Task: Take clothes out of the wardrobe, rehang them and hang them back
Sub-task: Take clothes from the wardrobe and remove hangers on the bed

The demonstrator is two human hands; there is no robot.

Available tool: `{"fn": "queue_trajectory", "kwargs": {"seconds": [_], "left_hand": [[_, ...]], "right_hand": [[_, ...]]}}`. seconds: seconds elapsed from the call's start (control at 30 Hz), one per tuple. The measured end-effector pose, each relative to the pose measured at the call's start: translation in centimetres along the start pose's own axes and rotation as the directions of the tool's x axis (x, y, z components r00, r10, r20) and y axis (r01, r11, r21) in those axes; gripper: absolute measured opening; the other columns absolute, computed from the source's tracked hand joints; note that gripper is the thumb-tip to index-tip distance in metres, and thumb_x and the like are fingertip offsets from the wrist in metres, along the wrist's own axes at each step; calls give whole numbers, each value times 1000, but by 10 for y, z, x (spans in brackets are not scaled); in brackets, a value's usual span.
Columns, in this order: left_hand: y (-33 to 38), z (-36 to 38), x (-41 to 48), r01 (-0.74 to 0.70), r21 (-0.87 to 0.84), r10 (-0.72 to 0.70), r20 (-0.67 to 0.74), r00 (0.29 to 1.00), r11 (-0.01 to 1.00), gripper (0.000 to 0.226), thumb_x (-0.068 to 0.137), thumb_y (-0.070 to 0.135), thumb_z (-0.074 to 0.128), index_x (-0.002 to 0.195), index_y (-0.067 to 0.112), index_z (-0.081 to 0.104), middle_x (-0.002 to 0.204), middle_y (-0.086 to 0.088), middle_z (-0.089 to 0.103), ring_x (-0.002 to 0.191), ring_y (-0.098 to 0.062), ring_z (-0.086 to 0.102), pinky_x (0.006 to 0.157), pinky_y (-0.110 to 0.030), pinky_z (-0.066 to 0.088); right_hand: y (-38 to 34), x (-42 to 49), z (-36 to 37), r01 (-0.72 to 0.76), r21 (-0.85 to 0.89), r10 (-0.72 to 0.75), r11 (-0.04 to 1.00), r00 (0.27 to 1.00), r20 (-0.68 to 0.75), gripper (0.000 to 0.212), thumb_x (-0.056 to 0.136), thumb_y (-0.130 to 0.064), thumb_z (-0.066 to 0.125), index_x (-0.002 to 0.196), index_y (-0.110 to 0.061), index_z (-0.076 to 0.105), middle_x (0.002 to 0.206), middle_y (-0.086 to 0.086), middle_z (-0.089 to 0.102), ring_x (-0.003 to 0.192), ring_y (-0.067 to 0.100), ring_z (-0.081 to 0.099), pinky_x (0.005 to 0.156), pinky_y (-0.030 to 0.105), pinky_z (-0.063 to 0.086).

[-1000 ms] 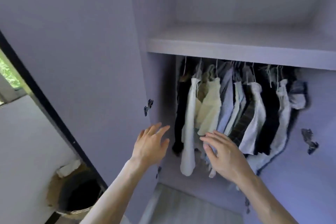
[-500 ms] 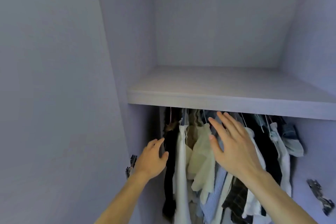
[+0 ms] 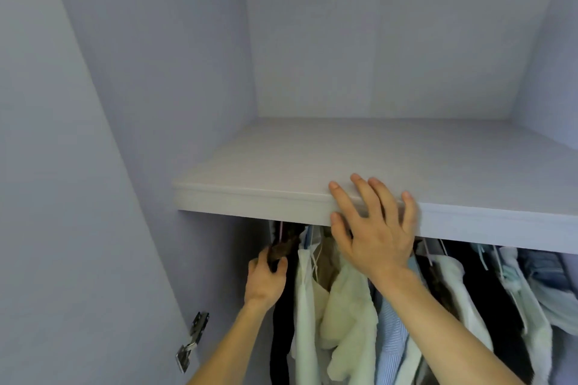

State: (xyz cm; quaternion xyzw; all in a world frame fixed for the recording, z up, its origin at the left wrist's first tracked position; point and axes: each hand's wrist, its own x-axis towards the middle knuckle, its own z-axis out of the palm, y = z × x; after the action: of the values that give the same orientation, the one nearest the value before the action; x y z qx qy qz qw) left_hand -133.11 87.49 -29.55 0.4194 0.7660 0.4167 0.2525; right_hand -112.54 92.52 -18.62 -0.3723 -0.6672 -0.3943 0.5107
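Two hands are up at the wardrobe: the left hand [image 3: 266, 280] curls its fingers round the brownish top of the black garment [image 3: 281, 337] at the far left of the row, and whether that is hanger or cloth is hard to say. The right hand [image 3: 375, 228] spreads its fingers wide over the front edge of the one shelf [image 3: 281, 166]. There are roughly nine hanging clothes [image 3: 350, 306], bunched too tight for a sure count, and one metal hinge [image 3: 192, 341] at lower left; the shelf hides the rail and the hems run off the bottom.
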Motion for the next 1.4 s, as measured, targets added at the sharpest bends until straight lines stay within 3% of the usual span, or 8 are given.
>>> {"fn": "queue_trajectory", "kwargs": {"seconds": [0.13, 0.4, 0.67, 0.97, 1.1, 1.2, 1.3, 1.4], "left_hand": [[-1, 20, 21, 81, 60, -76, -88, 993, 995, 61, 95, 58, 50, 148, 32, 35, 136, -10, 44, 118, -34, 55, 90, -38, 46], [7, 50, 35, 12, 85, 3, -176, 984, 996, 14, 103, 29, 37, 111, 19, 42, 86, -3, 60, 76, -26, 59, 67, -40, 49], [11, 39, 30, -126, -204, 59, -306, 950, 971, 35, 104, 34, 48, 134, 22, 60, 114, 5, 68, 103, -11, 61, 88, -21, 44], [15, -4, 9, -174, -165, 101, -377, 921, 971, 37, 100, 29, 51, 136, 33, 57, 102, 13, 67, 81, 3, 59, 76, -18, 43], [-8, -7, -29, -179, -182, 104, -360, 927, 967, 35, 100, 29, 54, 131, 44, 57, 84, 30, 68, 79, 15, 61, 64, 1, 41], [-35, -14, -65, -141, -161, 79, -342, 936, 977, 33, 98, 29, 58, 125, 48, 59, 79, 39, 65, 69, 14, 60, 60, -2, 43], [-71, -26, -106, -83, -137, 32, -336, 941, 987, 30, 97, 31, 60, 124, 43, 66, 65, 22, 65, 50, 0, 53, 51, -10, 40], [-98, -44, -163, -31, -122, -9, -321, 947, 992, 29, 98, 31, 60, 119, 50, 64, 63, 20, 64, 49, -1, 50, 49, -8, 37]], "right_hand": [[-2, -4, 10, 28, -22, -30, 999, 998, -57, 54, 89, -47, 58, 142, -38, 55, 138, -1, 61, 128, 22, 52, 116, 47, 23], [3, -5, 14, 27, -28, -30, 999, 995, -97, 56, 87, -47, 58, 142, -37, 55, 130, -1, 67, 125, 22, 54, 113, 48, 25], [5, -8, 18, 23, -46, -26, 999, 997, -78, 56, 88, -47, 58, 143, -37, 54, 129, -1, 65, 124, 22, 52, 115, 48, 23], [1, -7, 11, -21, 24, 21, 999, 1000, -4, 53, 91, -45, 59, 143, -36, 54, 130, -2, 63, 127, 23, 50, 117, 46, 19], [0, -3, -5, -94, 154, 73, 984, 988, 133, 53, 94, -40, 54, 146, -32, 49, 145, 3, 51, 141, 26, 39, 122, 48, 8], [-14, -20, -21, -171, 373, 115, 912, 979, 167, 51, 92, -33, 56, 141, -21, 54, 151, 11, 43, 147, 30, 31, 123, 51, 12], [-44, -57, -38, -309, 630, 87, 712, 930, 358, 43, 91, -31, 56, 131, -16, 57, 146, 8, 45, 140, 27, 39, 119, 35, 25], [-76, -86, -46, -638, 610, -18, 470, 684, 730, 42, 97, -33, 59, 135, -19, 53, 140, -9, 44, 127, 13, 51, 103, 26, 40]]}}
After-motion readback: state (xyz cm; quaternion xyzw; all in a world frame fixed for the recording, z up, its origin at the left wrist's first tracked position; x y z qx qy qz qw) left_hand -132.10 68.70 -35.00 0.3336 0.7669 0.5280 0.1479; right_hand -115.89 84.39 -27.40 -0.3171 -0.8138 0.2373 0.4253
